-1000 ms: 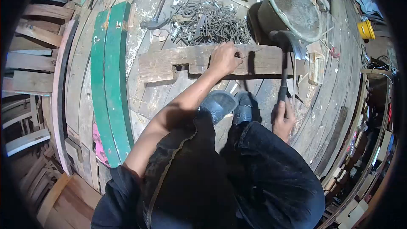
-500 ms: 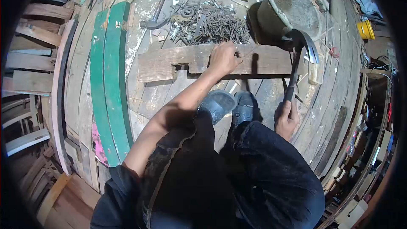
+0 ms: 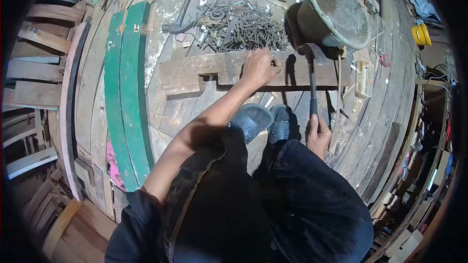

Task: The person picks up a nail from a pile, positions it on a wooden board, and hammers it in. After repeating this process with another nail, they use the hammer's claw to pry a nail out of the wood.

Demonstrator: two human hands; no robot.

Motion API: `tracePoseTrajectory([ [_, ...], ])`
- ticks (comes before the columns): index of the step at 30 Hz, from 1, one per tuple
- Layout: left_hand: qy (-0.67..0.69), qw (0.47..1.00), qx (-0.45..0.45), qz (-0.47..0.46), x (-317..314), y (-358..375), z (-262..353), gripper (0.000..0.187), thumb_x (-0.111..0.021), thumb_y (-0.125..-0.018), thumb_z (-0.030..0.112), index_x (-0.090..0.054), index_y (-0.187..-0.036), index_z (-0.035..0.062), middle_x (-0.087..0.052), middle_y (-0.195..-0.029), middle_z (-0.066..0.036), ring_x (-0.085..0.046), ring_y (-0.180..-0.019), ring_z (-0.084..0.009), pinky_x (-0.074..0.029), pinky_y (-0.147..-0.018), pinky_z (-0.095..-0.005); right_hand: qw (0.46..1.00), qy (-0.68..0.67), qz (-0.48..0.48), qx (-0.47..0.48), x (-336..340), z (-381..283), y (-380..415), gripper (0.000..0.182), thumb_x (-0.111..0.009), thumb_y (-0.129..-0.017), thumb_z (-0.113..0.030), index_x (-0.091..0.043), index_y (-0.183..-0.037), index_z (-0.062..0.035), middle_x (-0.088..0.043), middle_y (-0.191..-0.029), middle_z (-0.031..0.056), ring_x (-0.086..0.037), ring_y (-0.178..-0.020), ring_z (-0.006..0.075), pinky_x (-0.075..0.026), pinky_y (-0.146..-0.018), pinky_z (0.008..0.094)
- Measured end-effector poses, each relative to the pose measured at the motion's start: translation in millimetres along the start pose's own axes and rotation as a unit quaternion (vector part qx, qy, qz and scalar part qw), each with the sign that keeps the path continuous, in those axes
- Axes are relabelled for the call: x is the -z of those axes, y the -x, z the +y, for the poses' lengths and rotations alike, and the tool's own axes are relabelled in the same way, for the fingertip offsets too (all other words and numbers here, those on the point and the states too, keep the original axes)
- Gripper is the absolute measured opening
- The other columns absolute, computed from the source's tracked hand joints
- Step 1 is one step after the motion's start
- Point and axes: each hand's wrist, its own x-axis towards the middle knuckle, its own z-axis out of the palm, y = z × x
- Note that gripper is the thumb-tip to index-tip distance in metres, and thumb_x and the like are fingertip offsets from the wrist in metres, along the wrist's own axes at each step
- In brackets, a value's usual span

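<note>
My right hand (image 3: 319,139) is wrapped round the dark handle of a hammer (image 3: 313,85). The hammer's head is slightly blurred and lies over the right part of a wooden beam (image 3: 180,74), to the right of my left hand (image 3: 258,69). That hand rests on the beam with its fingers pinched together; whatever is between the fingertips is too small to make out. The beam has a square notch cut into its near edge. Just beyond it lies a heap of loose nails (image 3: 246,27), many bent or rusty-looking.
A second hammer (image 3: 185,7) lies left of the nails. A worn bucket (image 3: 312,22) stands behind the beam's right end. Green-painted timber (image 3: 131,87) lies on the left of the plank floor. My shoes (image 3: 251,122) are close to the beam. Scrap wood lines both sides.
My right hand has swung the hammer leftward, bringing its head from beside the bucket to above the beam, nearer my left hand. My left hand stays in place.
</note>
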Motion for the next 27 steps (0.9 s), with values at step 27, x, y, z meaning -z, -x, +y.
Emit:
tracePoseTrajectory([
  [27, -0.017, 0.994, -0.073, 0.077, 0, 9, 4, 0.025, -0.08, -0.083, 0.019, -0.075, -0.102, 0.0041, -0.064, -0.108, -0.016, -0.064, -0.103, -0.0381, -0.049, -0.091, -0.05, 0.933, -0.252, -0.047, -0.253, -20, 19, 11, 0.055, -0.036, -0.114, -0.047, -0.066, -0.116, -0.0015, -0.053, -0.063, -0.0006, -0.045, -0.046, 0.0097, -0.034, -0.044, 0.0278],
])
